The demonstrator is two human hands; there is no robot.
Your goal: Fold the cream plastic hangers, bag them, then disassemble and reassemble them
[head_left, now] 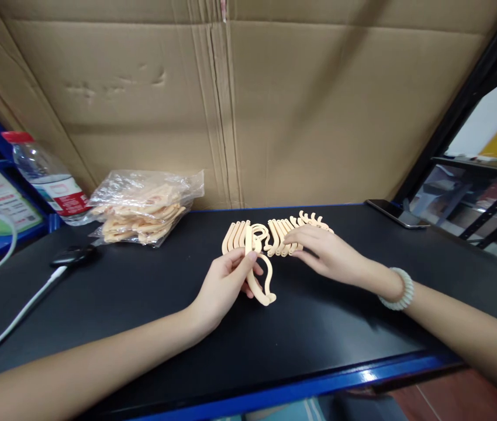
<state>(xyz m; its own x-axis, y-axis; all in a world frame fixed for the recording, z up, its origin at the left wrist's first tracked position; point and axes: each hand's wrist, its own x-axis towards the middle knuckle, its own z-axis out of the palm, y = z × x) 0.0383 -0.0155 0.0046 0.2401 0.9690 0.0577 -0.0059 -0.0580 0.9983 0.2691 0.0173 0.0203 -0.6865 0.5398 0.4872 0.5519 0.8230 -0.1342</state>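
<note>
My left hand (pixel 231 278) is closed on a cream plastic hanger part (pixel 255 283), a long bar with a bent lower end and a curved, S-shaped piece beside it. The thumb presses on its front and the fingers wrap behind. My right hand (pixel 325 254) reaches over a row of cream curved hanger arms (pixel 277 237), its fingers slightly bent and thumb apart. Its fingertips are at the row's right end; whether they touch a piece I cannot tell. Another group of curved arms (pixel 233 237) lies behind my left hand, with looped pieces (pixel 259 231) beside it. Small hooks (pixel 307 218) lie behind my right hand.
A clear plastic bag (pixel 143 204) of cream parts lies at the back left, near a red-capped bottle (pixel 58 184). A black device (pixel 73 255) with a white cable (pixel 20 316) is on the black table (pixel 327 339). A phone (pixel 395 213) lies back right. Cardboard (pixel 296 105) stands behind.
</note>
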